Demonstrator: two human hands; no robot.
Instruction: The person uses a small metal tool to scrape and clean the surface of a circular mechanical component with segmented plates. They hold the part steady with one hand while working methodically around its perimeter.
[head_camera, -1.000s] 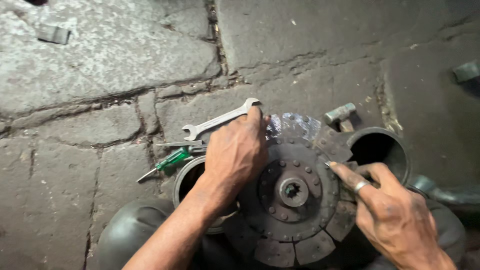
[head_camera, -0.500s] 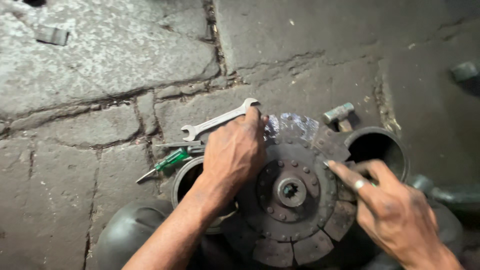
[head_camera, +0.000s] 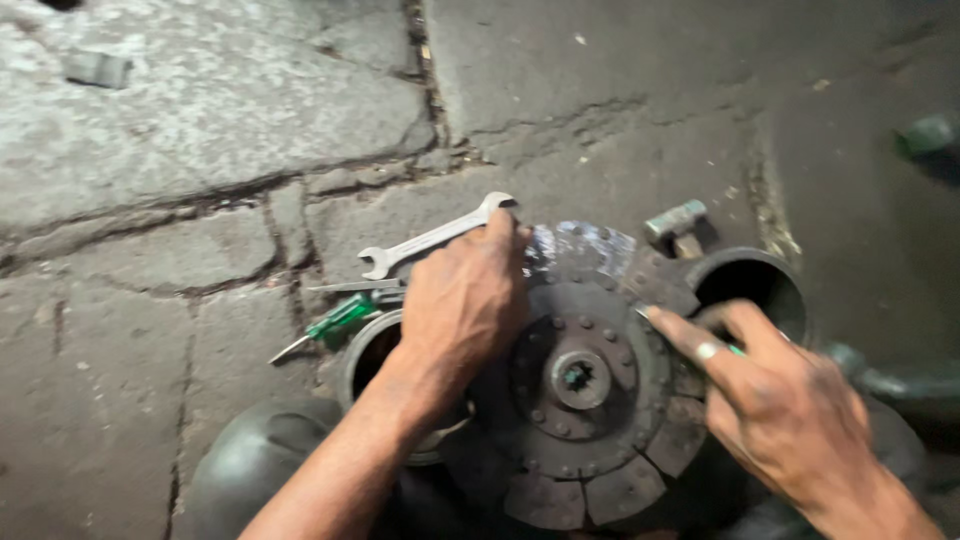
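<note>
A round, dark clutch disc (head_camera: 585, 400) with a splined hub in its middle and segmented pads around its rim lies across two dark metal cylinders. My left hand (head_camera: 465, 300) presses palm-down on the disc's upper left part, fingers reaching its far edge. My right hand (head_camera: 780, 410), a ring on one finger, grips the disc's right rim with the forefinger stretched over it.
A silver open-ended spanner (head_camera: 430, 240) lies on the cracked stone floor (head_camera: 200, 150) just beyond my left hand. A green-handled screwdriver (head_camera: 335, 320) lies left of the left cylinder (head_camera: 365, 350). A hammer head (head_camera: 675, 222) sits beside the right cylinder (head_camera: 750, 280).
Both hands stay on the disc. The right hand has shifted slightly along the right rim; the disc has hardly moved.
</note>
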